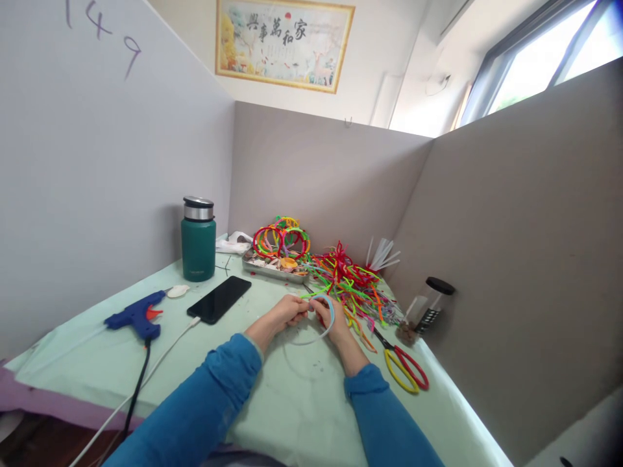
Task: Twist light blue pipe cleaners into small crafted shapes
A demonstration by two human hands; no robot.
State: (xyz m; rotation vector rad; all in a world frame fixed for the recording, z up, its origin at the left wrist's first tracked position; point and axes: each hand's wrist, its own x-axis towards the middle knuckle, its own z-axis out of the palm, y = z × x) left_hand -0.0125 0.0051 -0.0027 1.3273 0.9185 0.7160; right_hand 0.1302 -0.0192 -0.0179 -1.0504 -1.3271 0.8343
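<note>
In the middle of the table my left hand [289, 311] and my right hand [339, 328] meet at the fingertips, both closed in a pinch. Between them is a thin light-blue curved band [331, 316], bent into a loop that arches over my right fingers and droops toward the table. Its ends lie hidden at my fingertips. Just beyond my hands spreads a heap of colourful pipe cleaners [348, 279]. Scissors [403, 370] with one yellow and one red handle lie to the right of my right wrist.
On the left are a blue glue gun [139, 316], a black phone [220, 299] on a white cable, and a green bottle [198, 250]. A metal tray [277, 274] at the back holds scraps, with colourful hoops [282, 241] above it. A black-lidded jar [426, 311] stands right. Grey partitions [321, 175] enclose the table.
</note>
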